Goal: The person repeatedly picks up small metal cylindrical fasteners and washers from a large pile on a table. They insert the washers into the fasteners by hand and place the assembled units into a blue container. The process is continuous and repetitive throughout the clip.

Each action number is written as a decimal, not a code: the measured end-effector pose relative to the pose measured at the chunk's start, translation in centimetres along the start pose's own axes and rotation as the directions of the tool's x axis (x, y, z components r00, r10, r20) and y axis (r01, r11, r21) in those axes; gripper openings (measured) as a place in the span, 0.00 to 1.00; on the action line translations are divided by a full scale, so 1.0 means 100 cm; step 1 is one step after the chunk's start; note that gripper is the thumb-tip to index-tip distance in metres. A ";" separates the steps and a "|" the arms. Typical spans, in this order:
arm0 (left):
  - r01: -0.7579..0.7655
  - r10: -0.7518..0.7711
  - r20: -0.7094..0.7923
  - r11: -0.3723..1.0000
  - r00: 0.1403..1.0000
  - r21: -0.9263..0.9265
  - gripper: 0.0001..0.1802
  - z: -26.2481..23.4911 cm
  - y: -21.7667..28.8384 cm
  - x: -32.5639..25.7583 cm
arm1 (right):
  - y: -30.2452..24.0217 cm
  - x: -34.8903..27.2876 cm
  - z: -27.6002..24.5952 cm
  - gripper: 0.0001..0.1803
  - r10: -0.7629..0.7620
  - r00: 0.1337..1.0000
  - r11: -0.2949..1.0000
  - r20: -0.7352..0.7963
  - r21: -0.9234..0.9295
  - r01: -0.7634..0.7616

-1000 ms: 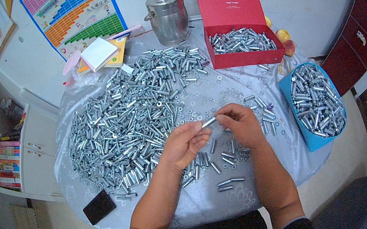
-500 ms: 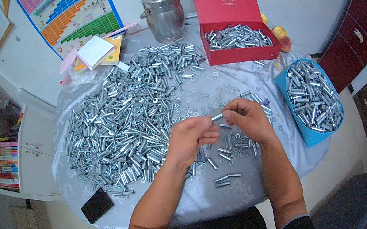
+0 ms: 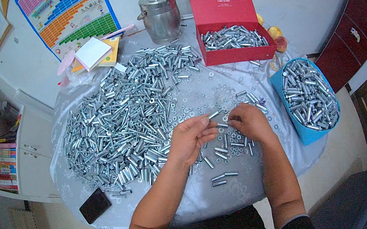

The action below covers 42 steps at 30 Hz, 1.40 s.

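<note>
A short silver tube (image 3: 213,115) juts from the left hand (image 3: 191,139), pinched at its near end between thumb and fingertips, its free end angled up and to the right above the counter (image 3: 201,199). The right hand (image 3: 248,121) no longer has its fingers at that far end; it now dips lower, just beside the left, leaving the tube to one grip alone. The change appears to leave the right hand free for work among the loose pieces. Its fingers curl downward, thumb toward forefinger, close to a loose tube (image 3: 222,124); whether that grip is clamped on anything cannot be told, nor whether fingertips and metal touch. Below and around the hands lie small washers (image 3: 234,139) and more scattered pieces, with three tubes (image 3: 225,175) lying together nearer the person. To the left spreads a broad pile (image 3: 119,129) of silver metal parts, a dark phone (image 3: 95,206) beside its lower edge. To the right stands a blue bin (image 3: 312,137) full of metal pieces; farther back, a red box (image 3: 241,54), lid raised, holds more, with a metal pot (image 3: 161,20) to its left.
</note>
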<state>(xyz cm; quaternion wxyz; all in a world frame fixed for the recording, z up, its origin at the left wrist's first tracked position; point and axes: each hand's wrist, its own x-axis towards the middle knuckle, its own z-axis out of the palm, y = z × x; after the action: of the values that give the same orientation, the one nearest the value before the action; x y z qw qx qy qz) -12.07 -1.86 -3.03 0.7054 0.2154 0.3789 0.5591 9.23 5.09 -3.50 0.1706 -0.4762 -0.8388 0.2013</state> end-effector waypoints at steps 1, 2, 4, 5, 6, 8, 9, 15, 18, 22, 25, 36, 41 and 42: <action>-0.001 0.001 -0.001 1.000 1.000 0.000 0.15 -0.001 -0.001 0.000 | -0.001 0.001 0.001 0.08 -0.005 1.000 1.000 0.003 -0.004 0.005; 0.004 -0.004 0.000 1.000 1.000 0.001 0.15 -0.003 -0.003 0.001 | -0.003 0.001 0.001 0.08 -0.005 1.000 1.000 -0.005 0.000 0.005; 0.014 -0.014 0.002 1.000 1.000 0.002 0.15 -0.006 -0.009 0.002 | -0.007 0.000 0.001 0.08 -0.004 1.000 1.000 -0.022 0.010 0.004; 0.018 -0.018 0.000 1.000 1.000 0.005 0.15 -0.005 -0.009 0.001 | -0.007 -0.001 0.004 0.08 0.014 0.996 0.992 -0.083 0.127 -0.003; 0.022 -0.022 -0.002 1.000 1.000 0.007 0.15 -0.003 -0.008 0.000 | -0.005 -0.002 0.009 0.08 0.039 0.989 0.970 -0.142 0.243 -0.003; 0.026 -0.026 0.004 1.000 1.000 -0.004 0.14 -0.003 -0.008 -0.001 | -0.007 -0.001 0.009 0.08 0.145 0.979 0.852 -0.146 0.522 -0.049; 0.026 -0.025 0.012 1.000 1.000 -0.017 0.14 -0.005 -0.009 0.000 | -0.013 0.000 0.004 0.08 0.210 0.974 0.737 -0.082 0.669 -0.102; 0.046 -0.042 0.053 0.997 0.998 -0.068 0.14 -0.007 -0.011 0.001 | -0.023 0.001 0.003 0.09 0.227 0.973 0.446 0.052 0.882 -0.151; 0.045 -0.038 0.071 0.994 0.997 -0.097 0.14 -0.009 -0.011 0.001 | -0.022 -0.001 0.004 0.09 0.208 0.976 0.412 0.067 0.899 -0.149; 0.049 -0.042 0.066 0.994 0.997 -0.098 0.14 -0.008 -0.011 0.001 | -0.021 -0.002 0.005 0.10 0.207 0.976 0.397 0.066 0.906 -0.145; 0.045 -0.040 0.065 0.996 0.997 -0.075 0.14 -0.007 -0.011 0.001 | -0.026 -0.002 0.001 0.09 0.212 0.976 0.414 0.054 0.900 -0.140; 0.005 -0.005 -0.007 0.997 1.000 -0.071 0.14 -0.006 -0.011 0.002 | -0.042 -0.002 0.006 0.07 0.223 0.972 0.511 -0.067 0.857 -0.058; 0.006 -0.006 0.006 0.996 1.000 -0.084 0.13 -0.005 -0.010 0.001 | -0.042 -0.002 0.007 0.08 0.199 0.979 0.513 -0.055 0.856 -0.056; 0.012 -0.010 0.020 0.996 1.000 -0.084 0.13 -0.006 -0.009 0.001 | -0.043 -0.002 0.007 0.08 0.205 0.978 0.486 -0.042 0.871 -0.065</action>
<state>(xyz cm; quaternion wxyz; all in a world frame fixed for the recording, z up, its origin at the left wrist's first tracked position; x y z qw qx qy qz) -11.93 -2.11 -4.05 0.7205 0.1888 0.3494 0.5684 5.80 2.74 -1.99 0.4281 -0.4039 -0.5706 0.5727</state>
